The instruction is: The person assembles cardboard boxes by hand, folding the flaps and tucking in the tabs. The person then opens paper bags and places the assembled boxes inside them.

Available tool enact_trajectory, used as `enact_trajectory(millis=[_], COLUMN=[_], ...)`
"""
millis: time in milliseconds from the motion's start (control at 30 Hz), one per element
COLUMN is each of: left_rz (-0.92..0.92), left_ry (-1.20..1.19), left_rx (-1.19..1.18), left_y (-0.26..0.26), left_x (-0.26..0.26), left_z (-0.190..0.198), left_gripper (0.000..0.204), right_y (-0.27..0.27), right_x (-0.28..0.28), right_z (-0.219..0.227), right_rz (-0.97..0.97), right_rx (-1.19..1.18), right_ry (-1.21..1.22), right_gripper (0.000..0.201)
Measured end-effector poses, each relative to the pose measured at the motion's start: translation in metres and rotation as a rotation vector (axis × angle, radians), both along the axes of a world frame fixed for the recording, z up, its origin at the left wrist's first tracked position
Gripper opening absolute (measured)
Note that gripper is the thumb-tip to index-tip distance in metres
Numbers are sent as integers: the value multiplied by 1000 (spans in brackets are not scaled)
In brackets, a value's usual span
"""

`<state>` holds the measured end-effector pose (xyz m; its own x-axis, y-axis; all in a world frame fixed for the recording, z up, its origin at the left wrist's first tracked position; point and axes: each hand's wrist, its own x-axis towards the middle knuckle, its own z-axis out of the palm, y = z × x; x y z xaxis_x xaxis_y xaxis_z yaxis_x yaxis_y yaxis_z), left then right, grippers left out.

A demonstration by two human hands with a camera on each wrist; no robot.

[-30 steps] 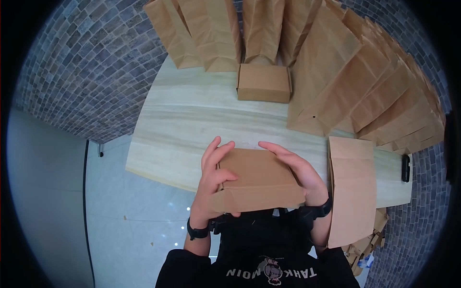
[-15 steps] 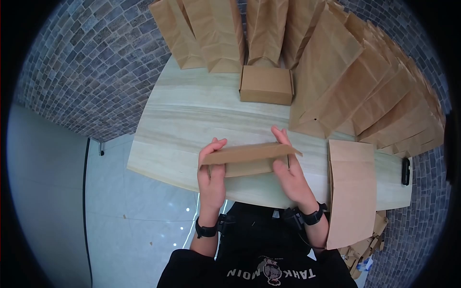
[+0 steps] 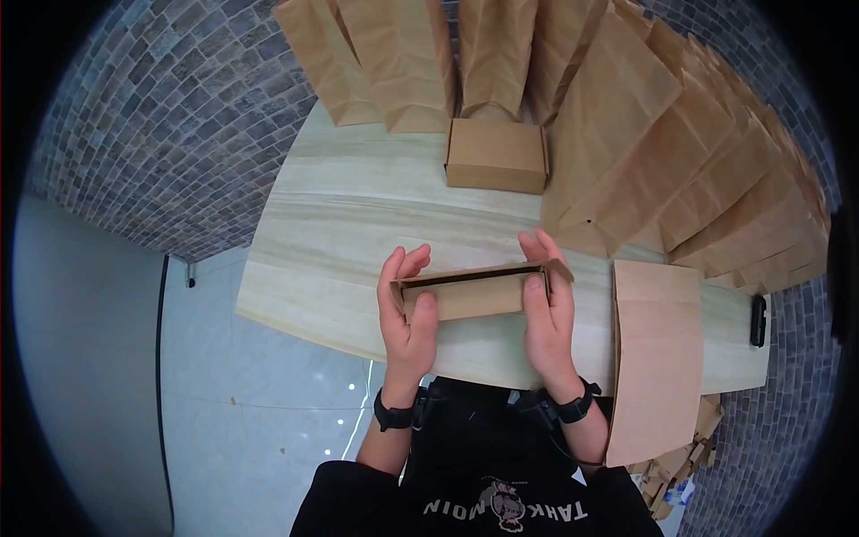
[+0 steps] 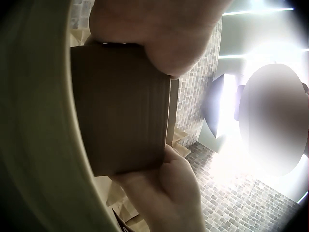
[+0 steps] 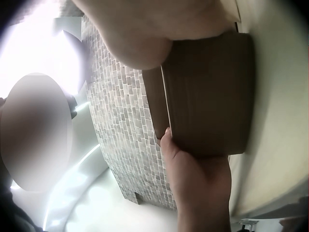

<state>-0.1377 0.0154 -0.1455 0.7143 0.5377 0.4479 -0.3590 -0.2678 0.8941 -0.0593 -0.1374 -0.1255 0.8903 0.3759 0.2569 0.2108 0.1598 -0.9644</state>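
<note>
A small brown cardboard box point(image 3: 470, 298) stands on its side over the table's near edge, a dark slit along its top beside a raised flap. My left hand point(image 3: 408, 313) grips its left end, thumb on the face towards me and fingers beyond. At the other end my right hand point(image 3: 548, 309) holds it the same way, thumb on the same face. In the left wrist view the box's broad face point(image 4: 120, 111) spans the space between both hands. The right wrist view shows that face point(image 5: 207, 96) close to the pale tabletop.
A closed cardboard box point(image 3: 497, 157) sits at the back of the table point(image 3: 358, 206). Standing paper bags point(image 3: 617, 125) line the back and right. A flat folded paper bag point(image 3: 658, 358) lies at the right, near a small black object point(image 3: 758, 320). Cardboard scraps point(image 3: 684, 461) lie below.
The box has tipped from broad face up to standing on its side, and its flap now stands apart from the top slit. Both hands have shifted to its ends, thumbs on the near face.
</note>
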Motion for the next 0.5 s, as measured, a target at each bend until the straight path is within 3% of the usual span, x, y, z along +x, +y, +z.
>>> enact_trajectory(millis=[167,233,500], left_rz=[-19,-46,-63], left_ry=[78,86,58], left_rx=[-38,-79,-103], left_y=[2,3,7], left_x=[2,2,7], left_z=[11,11,10], left_gripper=[58,59,74], right_y=[5,0,3], right_x=[2,5,5], right_z=[-1,0,3], right_rz=[-87,-83,-67], right_rx=[188,7,-13], right_ry=[12,-110,-153], right_gripper=[46,42,46])
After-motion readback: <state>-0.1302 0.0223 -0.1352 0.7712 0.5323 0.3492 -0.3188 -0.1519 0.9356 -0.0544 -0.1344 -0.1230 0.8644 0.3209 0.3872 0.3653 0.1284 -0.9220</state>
